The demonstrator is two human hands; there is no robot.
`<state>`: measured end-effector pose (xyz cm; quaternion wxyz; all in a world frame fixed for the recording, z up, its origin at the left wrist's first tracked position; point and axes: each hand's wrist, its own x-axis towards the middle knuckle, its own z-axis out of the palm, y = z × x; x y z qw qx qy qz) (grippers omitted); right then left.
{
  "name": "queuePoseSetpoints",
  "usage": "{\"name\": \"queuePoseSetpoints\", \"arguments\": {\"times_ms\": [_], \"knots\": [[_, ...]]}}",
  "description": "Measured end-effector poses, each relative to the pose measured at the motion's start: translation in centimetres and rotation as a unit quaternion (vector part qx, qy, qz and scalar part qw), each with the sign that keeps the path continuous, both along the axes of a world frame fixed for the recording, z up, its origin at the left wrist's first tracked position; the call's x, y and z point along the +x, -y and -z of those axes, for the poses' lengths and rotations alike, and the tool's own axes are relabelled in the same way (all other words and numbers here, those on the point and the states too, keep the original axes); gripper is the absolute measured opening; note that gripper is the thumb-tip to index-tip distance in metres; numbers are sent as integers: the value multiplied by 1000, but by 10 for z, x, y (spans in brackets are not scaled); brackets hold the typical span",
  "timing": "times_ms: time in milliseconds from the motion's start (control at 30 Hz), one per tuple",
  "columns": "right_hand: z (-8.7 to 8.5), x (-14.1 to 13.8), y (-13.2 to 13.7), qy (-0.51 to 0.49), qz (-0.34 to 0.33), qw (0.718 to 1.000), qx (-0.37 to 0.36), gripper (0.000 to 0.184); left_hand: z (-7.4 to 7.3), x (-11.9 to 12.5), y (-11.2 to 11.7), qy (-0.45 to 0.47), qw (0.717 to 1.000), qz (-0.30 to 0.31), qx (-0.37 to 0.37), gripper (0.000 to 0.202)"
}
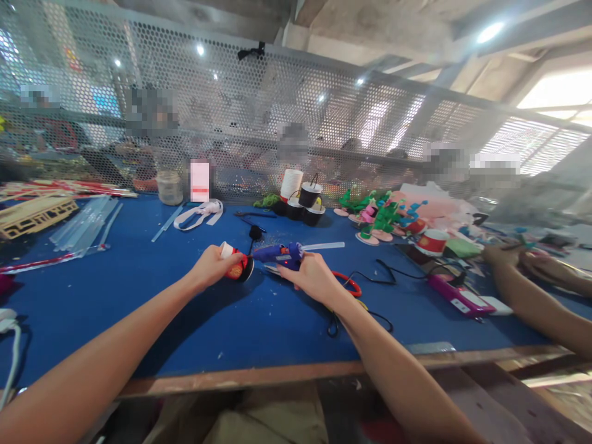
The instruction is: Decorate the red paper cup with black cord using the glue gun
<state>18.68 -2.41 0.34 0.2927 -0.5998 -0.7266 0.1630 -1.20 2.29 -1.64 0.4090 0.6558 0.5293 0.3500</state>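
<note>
My left hand (210, 268) is closed round a small red paper cup (237, 265) with a gold pattern, tilted so its black end faces right. A dark wire rises from that end to a black pom-pom (254, 232). In my right hand (314, 276) is a blue glue gun (280, 254), its nozzle pointing left close to the cup's black end. Out of the gun's back sticks a clear glue stick (326, 245). Scissors with red handles (349, 283) lie partly hidden behind my right hand and wrist.
Loose glue sticks (86, 225) and a wooden lattice piece (37, 216) lie at left. Toward the back are a jar (169, 187), white ribbon (198, 216), pliers (254, 214) and black-topped cups (309, 194). Green pipe-cleaner figures (386, 216) and a purple device (460, 296) are at right, near another person's arm (531, 296).
</note>
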Motion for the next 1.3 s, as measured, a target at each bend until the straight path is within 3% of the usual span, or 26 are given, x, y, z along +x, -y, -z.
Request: {"name": "queuePoseSetpoints", "arguments": {"times_ms": [367,633,1300], "knots": [[1,-3,-8,23,3,1000,7,25,11,-6,-10,-8,1000,13,19,36],[0,-1,-3,28,-3,999,15,36,6,-3,-6,-2,1000,9,4,35],[-5,0,14,-5,-51,999,-5,23,-4,-1,2,-13,1000,-17,-1,32]]}}
